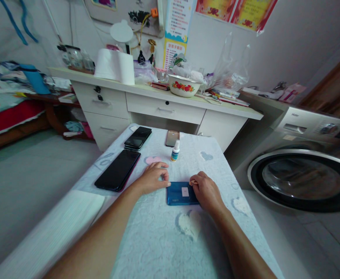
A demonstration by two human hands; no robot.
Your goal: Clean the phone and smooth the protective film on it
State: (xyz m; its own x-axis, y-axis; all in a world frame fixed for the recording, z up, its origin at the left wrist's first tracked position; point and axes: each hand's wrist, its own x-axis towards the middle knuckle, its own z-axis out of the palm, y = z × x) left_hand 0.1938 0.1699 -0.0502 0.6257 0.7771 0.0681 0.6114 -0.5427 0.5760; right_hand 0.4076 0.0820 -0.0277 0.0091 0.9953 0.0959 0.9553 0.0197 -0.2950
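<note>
A blue phone (175, 195) lies back side up on the cloth-covered table, with a small pale sticker (185, 192) near its middle. My left hand (155, 178) is at its upper left corner, thumb tip touching the edge and the other fingers curved apart from the thumb. Over the phone's right end, my right hand (206, 190) is closed, fingertips pressed together at the upper edge. Something small and beige shows at those fingertips, too little to name. Just beyond the phone stands a small white-capped bottle (175, 152) with a blue and yellow label.
A large black tablet (118, 170) and a stack of phones (138, 137) lie on the table's left side. Another phone (172, 138) is at the far edge. Behind is a white desk (164, 108) with a floral bowl (184, 86); a washing machine (300, 155) stands right.
</note>
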